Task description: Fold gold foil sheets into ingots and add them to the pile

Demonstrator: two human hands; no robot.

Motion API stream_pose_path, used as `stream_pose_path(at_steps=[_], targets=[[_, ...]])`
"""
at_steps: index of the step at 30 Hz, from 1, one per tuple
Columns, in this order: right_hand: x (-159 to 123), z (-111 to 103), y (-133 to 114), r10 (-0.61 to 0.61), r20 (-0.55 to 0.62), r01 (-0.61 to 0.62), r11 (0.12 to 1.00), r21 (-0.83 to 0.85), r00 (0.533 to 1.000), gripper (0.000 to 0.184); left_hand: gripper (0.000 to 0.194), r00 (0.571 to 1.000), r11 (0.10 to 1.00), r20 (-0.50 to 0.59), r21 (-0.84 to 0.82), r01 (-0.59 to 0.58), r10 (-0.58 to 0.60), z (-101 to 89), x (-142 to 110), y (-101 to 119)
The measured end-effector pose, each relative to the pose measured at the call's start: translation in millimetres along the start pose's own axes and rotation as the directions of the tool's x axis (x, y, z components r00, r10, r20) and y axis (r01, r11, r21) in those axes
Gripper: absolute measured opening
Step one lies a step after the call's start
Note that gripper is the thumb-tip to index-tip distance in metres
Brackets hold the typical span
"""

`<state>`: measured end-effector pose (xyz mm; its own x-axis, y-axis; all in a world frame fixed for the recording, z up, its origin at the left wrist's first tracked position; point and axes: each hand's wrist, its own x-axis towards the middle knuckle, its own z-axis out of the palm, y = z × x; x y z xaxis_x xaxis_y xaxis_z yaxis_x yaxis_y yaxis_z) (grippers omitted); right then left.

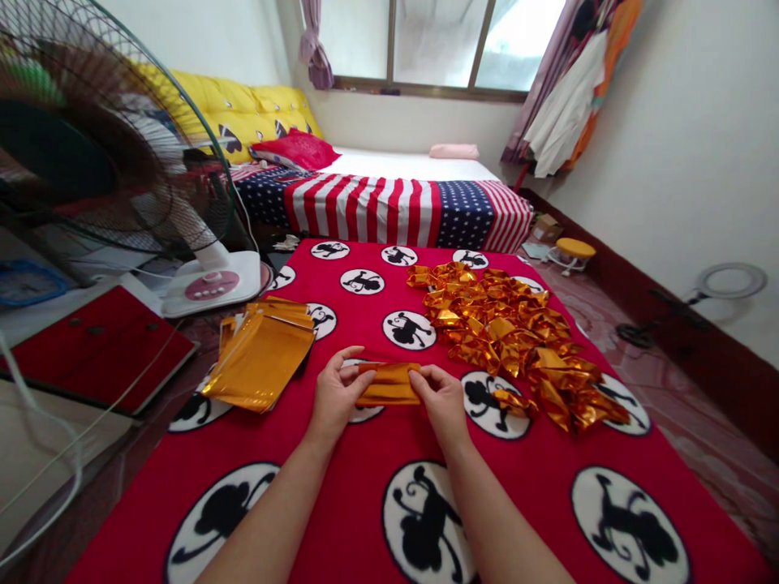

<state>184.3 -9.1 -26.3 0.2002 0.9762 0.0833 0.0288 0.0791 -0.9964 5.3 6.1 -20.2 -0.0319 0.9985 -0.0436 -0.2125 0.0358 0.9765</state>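
Observation:
Between my two hands a strip of folded gold foil paper (389, 384) is stretched sideways, just over the red cloth. My left hand (338, 391) pinches its left end between thumb and fingers. At the other end, my right hand (441, 397) grips it the same way. To the left lies a stack of flat gold foil sheets (261, 357), slightly fanned. A heap of folded, crinkled gold foil pieces (492, 316) covers the right side, and one small foil piece (514, 402) sits apart from it, near my right hand.
The red cloth with monkey prints (341, 527) covers the table under my hands. A floor fan (210, 280) stands at the left by a red board (97, 341). Behind are a bed (389, 211) and a window. A yellow stool (575, 248) is at the right wall.

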Motion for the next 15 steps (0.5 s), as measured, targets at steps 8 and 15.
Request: stream_pose_path(at_steps=[8,15], targets=[[-0.7,-0.7,0.5,0.006,0.011,-0.006,1.0,-0.01,1.0,0.024,0.068,1.0,1.0,-0.025,-0.013,0.01,-0.01,1.1,0.9,1.2],[-0.2,-0.4,-0.9,0.001,0.006,-0.001,0.999,-0.034,1.0,0.024,0.069,0.999,1.0,-0.035,0.021,0.012,-0.011,1.2,-0.5,3.0]])
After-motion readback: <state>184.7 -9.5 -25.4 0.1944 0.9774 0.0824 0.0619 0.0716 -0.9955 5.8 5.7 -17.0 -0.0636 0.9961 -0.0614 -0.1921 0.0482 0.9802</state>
